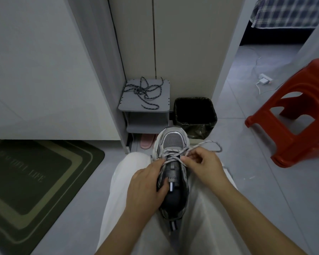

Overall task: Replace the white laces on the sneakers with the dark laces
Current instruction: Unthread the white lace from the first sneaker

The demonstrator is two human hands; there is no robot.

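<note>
A grey and silver sneaker (173,142) lies between my knees, toe pointing away from me. A white speckled lace (204,143) crosses its lower eyelets and loops out to the right of the shoe. My left hand (145,183) grips the sneaker's left side, thumb inside the opening by the tongue. My right hand (201,162) pinches the white lace at the right eyelets. The dark speckled laces (145,91) lie tangled on top of a small grey shelf (155,105) ahead of me.
A black-lined bin (194,115) stands right of the shelf. A pink slipper (146,141) lies under the shelf. A red plastic stool (300,115) is at the right, a green doormat (31,179) at the left. A white charger and cable (263,80) lie on the tiled floor.
</note>
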